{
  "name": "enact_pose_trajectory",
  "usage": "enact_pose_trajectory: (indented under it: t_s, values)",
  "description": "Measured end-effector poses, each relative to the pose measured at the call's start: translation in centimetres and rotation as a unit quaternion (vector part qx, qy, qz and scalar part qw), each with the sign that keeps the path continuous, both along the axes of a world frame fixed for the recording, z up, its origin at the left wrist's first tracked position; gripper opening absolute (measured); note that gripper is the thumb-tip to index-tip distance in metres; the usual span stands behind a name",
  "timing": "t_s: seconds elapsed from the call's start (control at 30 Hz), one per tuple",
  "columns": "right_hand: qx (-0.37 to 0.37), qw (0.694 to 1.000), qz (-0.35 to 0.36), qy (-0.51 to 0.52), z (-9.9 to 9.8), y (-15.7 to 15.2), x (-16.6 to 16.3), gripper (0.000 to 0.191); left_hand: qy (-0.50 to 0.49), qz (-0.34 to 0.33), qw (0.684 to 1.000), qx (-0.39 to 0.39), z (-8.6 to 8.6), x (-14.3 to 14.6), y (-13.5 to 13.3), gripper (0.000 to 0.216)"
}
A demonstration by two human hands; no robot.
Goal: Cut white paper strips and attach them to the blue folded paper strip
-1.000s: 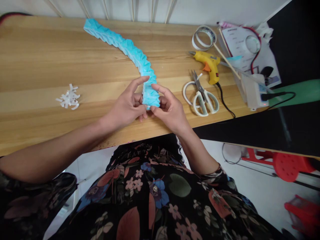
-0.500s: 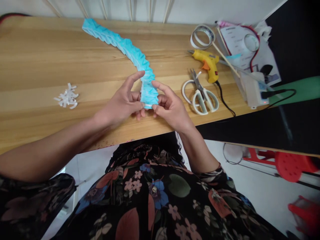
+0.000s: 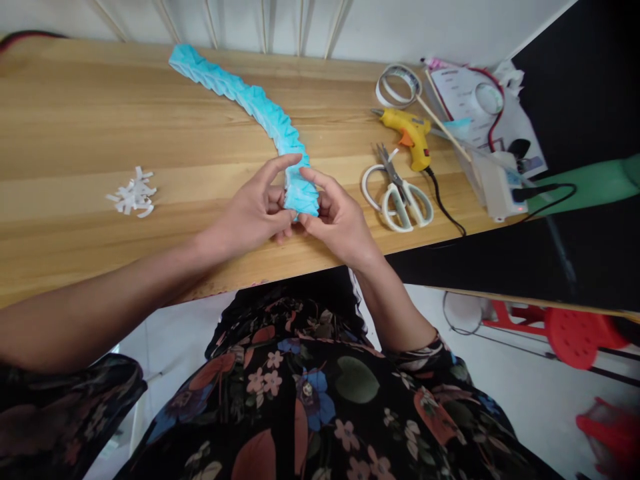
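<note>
lap: we look down on a dark flowered dress [image 3: 310, 393], both forearms reaching out from it over the near bench edge.
left hand: our left hand [image 3: 250, 213] pinches the near end of the blue folded paper strip [image 3: 260, 110]; grip narrow and closed on it, forefinger raised along its left side.
right hand: our right hand [image 3: 340, 223] mirrors it, thumb and fingers clamped on the right side of the same end.
strip position: near end lifted just off the bench [image 3: 75, 133] between the two hands; the rest lies on the wood, curving away to the far left.
change: half a second ago the strip's end showed a pale edge below the fingers; now the fingers have closed back over it and both hands sit slightly tighter together. The strip's far part has not moved.
meaning: we judge the hands are pressing or re-creasing the last pleats, fingers working the end only.
left of hands: a small pile of white paper scraps [image 3: 131, 196], well apart from the strip.
right of hands: white-handled scissors [image 3: 397, 193], near the right hand but untouched.
farther right: yellow glue gun [image 3: 409, 132] with its black cord, a tape roll [image 3: 399, 85], a thin wooden stick [image 3: 445, 123], papers [image 3: 480, 107].
</note>
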State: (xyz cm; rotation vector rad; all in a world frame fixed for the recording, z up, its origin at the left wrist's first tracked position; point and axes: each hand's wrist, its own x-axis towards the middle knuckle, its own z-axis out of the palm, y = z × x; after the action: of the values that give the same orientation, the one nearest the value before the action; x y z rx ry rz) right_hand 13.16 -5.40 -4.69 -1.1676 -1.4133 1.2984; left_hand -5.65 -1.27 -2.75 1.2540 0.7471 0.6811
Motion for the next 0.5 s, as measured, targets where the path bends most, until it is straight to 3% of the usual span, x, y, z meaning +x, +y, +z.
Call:
enact_pose_trajectory:
  t_s: [0.23,0.37,0.5]
  values:
    - [-0.020,0.999,0.018,0.018,0.8,0.2,1.0,0.073,-0.002,0.001,1.000,-0.014,0.3,-0.2,0.4,0.105]
    - [-0.050,0.996,0.031,0.060,1.5,0.1,1.4,0.073,0.013,0.017,1.000,-0.009,0.5,-0.2,0.4,0.101]
    - [-0.037,0.998,0.007,0.052,1.1,0.0,1.3,0.069,0.023,0.028,0.999,-0.010,0.4,-0.2,0.5,0.097]
